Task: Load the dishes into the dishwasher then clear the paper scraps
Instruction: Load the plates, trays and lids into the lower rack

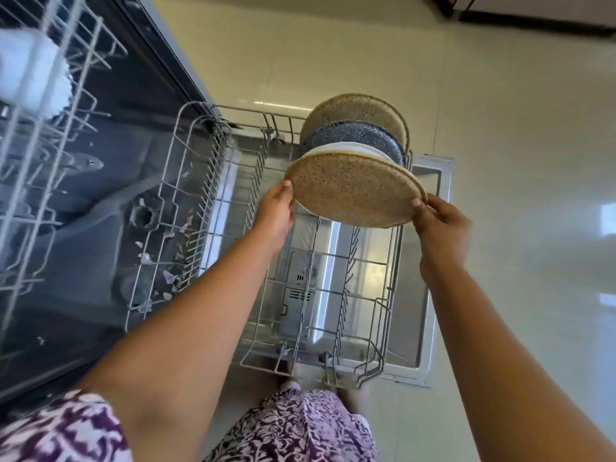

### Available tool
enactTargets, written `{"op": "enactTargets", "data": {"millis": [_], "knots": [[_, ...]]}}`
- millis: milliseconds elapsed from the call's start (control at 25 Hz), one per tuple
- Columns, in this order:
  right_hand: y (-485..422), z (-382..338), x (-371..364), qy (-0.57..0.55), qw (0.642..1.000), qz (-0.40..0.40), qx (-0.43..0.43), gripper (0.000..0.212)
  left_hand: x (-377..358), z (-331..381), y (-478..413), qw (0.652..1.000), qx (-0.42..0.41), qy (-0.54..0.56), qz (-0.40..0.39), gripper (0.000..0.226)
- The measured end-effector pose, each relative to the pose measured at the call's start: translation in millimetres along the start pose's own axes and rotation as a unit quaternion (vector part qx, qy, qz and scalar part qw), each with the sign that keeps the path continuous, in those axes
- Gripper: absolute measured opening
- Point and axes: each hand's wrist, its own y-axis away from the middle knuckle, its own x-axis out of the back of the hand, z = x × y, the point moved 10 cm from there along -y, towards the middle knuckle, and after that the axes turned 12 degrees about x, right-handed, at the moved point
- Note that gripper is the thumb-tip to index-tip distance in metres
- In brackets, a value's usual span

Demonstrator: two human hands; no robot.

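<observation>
A speckled tan plate (353, 190) stands on edge at the far end of the pulled-out lower rack (190, 181). My left hand (275, 211) grips its left rim and my right hand (436, 225) its right rim. Behind it in the rack stand a white dish (350, 148), a speckled grey plate (350, 135) and another tan plate (353, 110). Several paper scraps (168, 278) lie on the dark floor of the dishwasher tub (83, 261), around the drain (144, 215).
The open dishwasher door (430, 261) lies flat under the rack. The upper rack (66, 105) juts out at the left with a white object (30, 71) in it. Pale floor tiles (500, 128) surround the door; a dark cabinet base (533, 18) runs along the top right.
</observation>
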Motion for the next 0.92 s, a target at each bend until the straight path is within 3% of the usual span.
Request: {"op": "enactTargets", "data": {"millis": [160,720,920], "knots": [[-4,19,-11,0.036,0.999,-0.004,-0.009,0.029,8,-7,-29,1.0,0.005,-0.022,0.02,0.037],[-12,42,-33,0.175,0.984,-0.03,-0.011,0.036,26,-29,-58,0.991,0.019,-0.122,0.042,0.039],[12,27,-37,0.214,0.976,-0.033,0.012,0.035,37,-33,-37,0.986,0.004,-0.138,0.094,0.034]]}}
